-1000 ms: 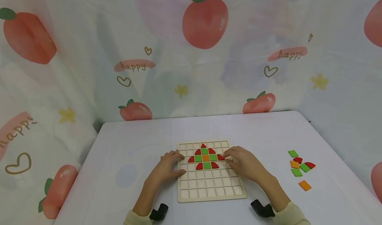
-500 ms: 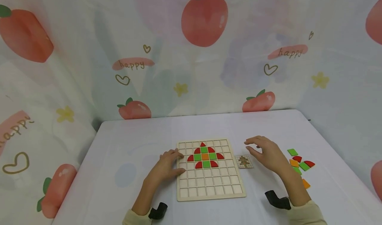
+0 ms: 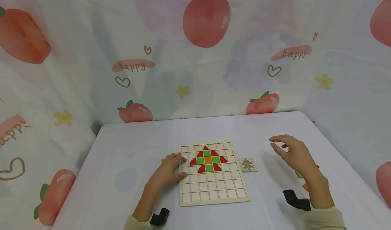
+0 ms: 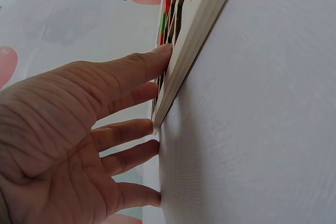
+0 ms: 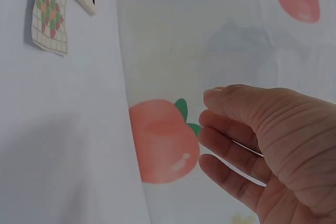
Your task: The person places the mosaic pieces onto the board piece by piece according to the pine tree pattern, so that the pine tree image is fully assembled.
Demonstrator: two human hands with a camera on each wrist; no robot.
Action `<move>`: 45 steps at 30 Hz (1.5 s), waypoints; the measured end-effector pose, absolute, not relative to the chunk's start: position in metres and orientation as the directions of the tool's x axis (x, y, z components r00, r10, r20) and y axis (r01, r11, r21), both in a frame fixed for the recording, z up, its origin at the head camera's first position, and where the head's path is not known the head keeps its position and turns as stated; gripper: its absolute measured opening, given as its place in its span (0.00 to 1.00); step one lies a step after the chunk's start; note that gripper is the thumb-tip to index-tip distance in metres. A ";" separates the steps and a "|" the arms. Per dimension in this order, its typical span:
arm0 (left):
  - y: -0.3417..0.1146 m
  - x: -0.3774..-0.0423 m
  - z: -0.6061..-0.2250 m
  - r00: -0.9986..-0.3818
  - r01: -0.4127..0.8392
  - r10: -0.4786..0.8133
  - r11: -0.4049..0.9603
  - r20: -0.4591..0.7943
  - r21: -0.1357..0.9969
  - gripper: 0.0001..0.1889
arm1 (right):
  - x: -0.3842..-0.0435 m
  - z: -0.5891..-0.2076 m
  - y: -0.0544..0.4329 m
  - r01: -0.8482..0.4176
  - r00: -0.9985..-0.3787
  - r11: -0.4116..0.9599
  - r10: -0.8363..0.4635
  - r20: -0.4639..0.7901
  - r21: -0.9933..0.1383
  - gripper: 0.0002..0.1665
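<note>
A wooden grid board (image 3: 210, 186) lies on the table with red, green and orange tiles (image 3: 208, 160) set in a tree-like pattern in its upper half. My left hand (image 3: 171, 169) rests at the board's left edge, fingers spread; in the left wrist view its thumb (image 4: 157, 56) touches the rim. Above the table, right of the board, my right hand (image 3: 294, 153) hovers with loosely bent fingers and nothing between them. Beside the board's right edge lies a small picture card (image 3: 248, 165) printed with a similar pattern; the right wrist view shows the card (image 5: 50, 17) too.
Loose tiles (image 3: 298, 174) on the right side of the table are mostly hidden under my right hand and forearm. A fruit-printed cloth (image 3: 207, 70) hangs behind the table. Black wrist mounts (image 3: 160, 217) sit by both sleeves.
My right hand has left the board's right edge and moved right, over the loose tiles, uncovering the picture card. The left hand has stayed at the board's left edge.
</note>
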State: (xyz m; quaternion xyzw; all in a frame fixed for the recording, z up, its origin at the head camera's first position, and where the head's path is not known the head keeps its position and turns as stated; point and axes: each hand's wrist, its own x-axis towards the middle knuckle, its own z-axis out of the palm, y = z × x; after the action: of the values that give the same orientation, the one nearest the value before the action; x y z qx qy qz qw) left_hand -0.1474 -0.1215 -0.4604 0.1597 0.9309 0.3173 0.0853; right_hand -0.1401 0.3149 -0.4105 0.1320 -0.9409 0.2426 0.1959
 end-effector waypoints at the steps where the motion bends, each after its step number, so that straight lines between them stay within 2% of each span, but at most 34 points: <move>1: -0.122 -0.147 -0.460 -0.935 0.242 0.350 0.749 -0.058 0.617 0.25 | -0.139 -0.410 0.318 -0.333 -0.892 0.849 -0.144 0.428 -0.410 0.15; 10: -0.122 -0.148 -0.460 -0.939 0.244 0.339 0.763 -0.049 0.599 0.25 | -0.129 -0.399 0.350 -0.183 -0.942 0.866 -0.019 0.334 -0.466 0.16; 15: -0.122 -0.148 -0.460 -0.938 0.247 0.342 0.756 -0.045 0.606 0.25 | -0.125 -0.401 0.366 -0.146 -0.966 0.874 -0.025 0.258 -0.463 0.18; 20: -0.124 -0.148 -0.463 -0.937 0.244 0.347 0.740 -0.045 0.627 0.24 | -0.123 -0.407 0.387 -0.103 -0.994 0.882 -0.078 0.074 -0.460 0.18; 24: -0.124 -0.148 -0.463 -0.937 0.247 0.347 0.743 -0.042 0.622 0.24 | -0.125 -0.415 0.399 -0.058 -0.993 0.884 -0.097 -0.061 -0.463 0.18; 28: -0.123 -0.148 -0.464 -0.937 0.249 0.347 0.749 -0.043 0.614 0.24 | -0.128 -0.424 0.406 -0.019 -0.985 0.867 -0.101 -0.139 -0.498 0.18; 45: -0.121 -0.147 -0.462 -0.935 0.254 0.352 0.739 -0.036 0.624 0.24 | -0.126 -0.439 0.412 0.021 -0.988 0.857 -0.062 -0.144 -0.515 0.17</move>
State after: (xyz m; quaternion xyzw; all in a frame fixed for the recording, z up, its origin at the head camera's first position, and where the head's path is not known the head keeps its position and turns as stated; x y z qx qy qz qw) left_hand -0.1472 -0.1215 -0.4625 0.1631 0.9294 0.3223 0.0761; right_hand -0.1263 0.4115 -0.4390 0.0106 -0.9604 0.2671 -0.0780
